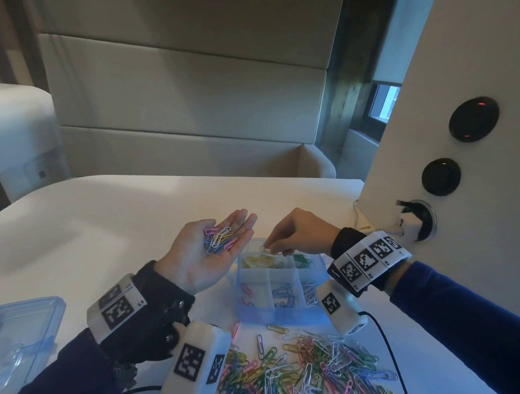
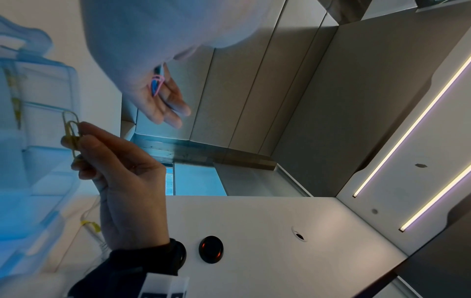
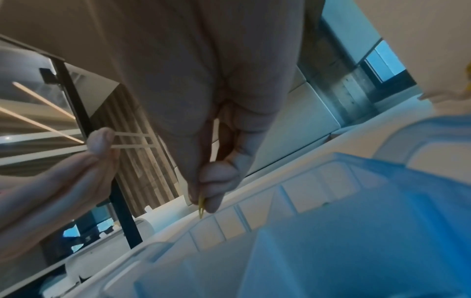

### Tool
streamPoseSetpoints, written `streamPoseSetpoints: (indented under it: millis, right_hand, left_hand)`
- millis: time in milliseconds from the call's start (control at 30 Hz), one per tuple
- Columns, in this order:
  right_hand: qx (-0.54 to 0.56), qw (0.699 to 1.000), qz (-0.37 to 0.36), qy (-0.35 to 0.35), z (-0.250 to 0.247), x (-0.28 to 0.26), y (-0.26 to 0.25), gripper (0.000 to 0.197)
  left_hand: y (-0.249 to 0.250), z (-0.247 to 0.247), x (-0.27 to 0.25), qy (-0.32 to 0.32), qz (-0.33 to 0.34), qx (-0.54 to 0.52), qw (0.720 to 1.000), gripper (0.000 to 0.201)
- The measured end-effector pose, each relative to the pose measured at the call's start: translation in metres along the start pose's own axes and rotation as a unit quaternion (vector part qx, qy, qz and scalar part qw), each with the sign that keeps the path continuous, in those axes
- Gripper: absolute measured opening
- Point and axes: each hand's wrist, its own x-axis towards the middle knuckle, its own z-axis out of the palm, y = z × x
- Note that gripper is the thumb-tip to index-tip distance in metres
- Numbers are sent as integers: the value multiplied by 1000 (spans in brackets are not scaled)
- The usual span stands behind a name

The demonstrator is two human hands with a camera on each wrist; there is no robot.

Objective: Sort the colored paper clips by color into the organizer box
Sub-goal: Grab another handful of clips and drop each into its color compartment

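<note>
At the far left lies a clear blue plastic lid (image 1: 14, 332), well apart from either grip. Next comes our left hand (image 1: 204, 251), palm up with fingers spread and nearly straight, cradling a small mixed heap of coloured wire paper clips (image 1: 219, 239) in pink, white, blue and yellow; nothing is pinched there. Just to the right of that palm stands the translucent blue plastic organizer box (image 1: 277, 315), its compartments holding yellow, green, pink, blue and white clips, each colour apart. Above its far-left compartment our right hand (image 1: 296, 234) points fingertips down, thumb and forefinger pinching a yellow wire paper clip (image 2: 70, 129) directly over the yellow ones already there. So we judge the step in hand to be dropping this yellow clip into its own cell; the next move calls for simply parting the fingertips, low enough that the clip does not bounce into the green cell beside it, then reaching back to the left palm for another. Below both hands, near our wrists, a large loose pile of unsorted coloured paper clips (image 1: 310, 371) remains, so we judge the task well short of done. Everything rests on a white rounded table (image 1: 103, 213), with a beige padded booth wall (image 1: 183, 89) behind and, at right, a white panel (image 1: 467, 71) carrying round black fittings and a plugged-in white charger (image 1: 409, 225).
</note>
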Motion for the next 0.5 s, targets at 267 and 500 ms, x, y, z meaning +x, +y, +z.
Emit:
streamPoseSetpoints:
  millis: [267,500]
  right_hand:
    - [-60,998,18,12,0,-1,-4,19]
    - [-205,976,-22,-76,-2,2,-31,20]
  left_hand:
    - [4,2,-2,-4,4,-6,1000,42]
    - [14,1,-2,-8,6,-13,1000,42]
